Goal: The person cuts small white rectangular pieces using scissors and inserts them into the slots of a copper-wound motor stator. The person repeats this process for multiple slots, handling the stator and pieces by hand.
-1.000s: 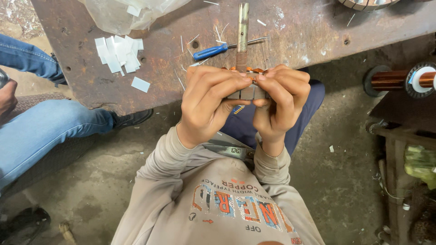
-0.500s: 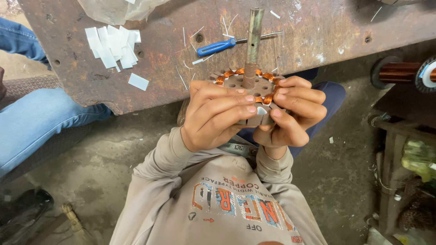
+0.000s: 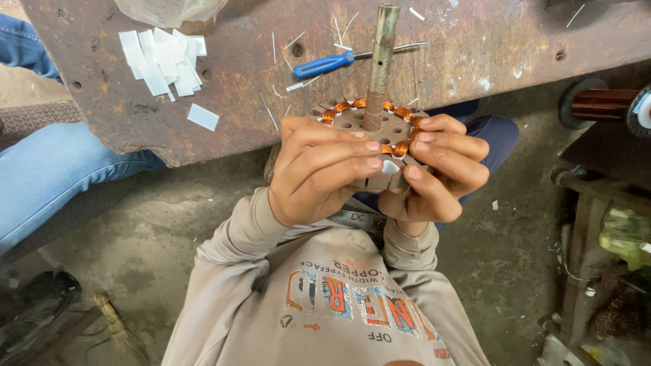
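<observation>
I hold a round motor armature (image 3: 369,125) with orange copper windings in its slots and a metal shaft (image 3: 381,54) sticking up from its middle. My left hand (image 3: 319,169) wraps its near left side, fingertips pressing on the top face. My right hand (image 3: 437,173) grips the right side, fingertips by a small white paper slip (image 3: 390,166) in a slot. The armature's lower part is hidden by my fingers.
A rusty metal table (image 3: 475,47) lies ahead with a blue-handled screwdriver (image 3: 325,64), a pile of white paper slips (image 3: 163,61) and a plastic bag (image 3: 169,8). Another person's jeans leg (image 3: 61,169) is at left. A copper wire spool (image 3: 603,105) sits at right.
The armature has tilted so its top face and windings show more fully. My fingers have shifted on it, and the view has moved closer to my hands.
</observation>
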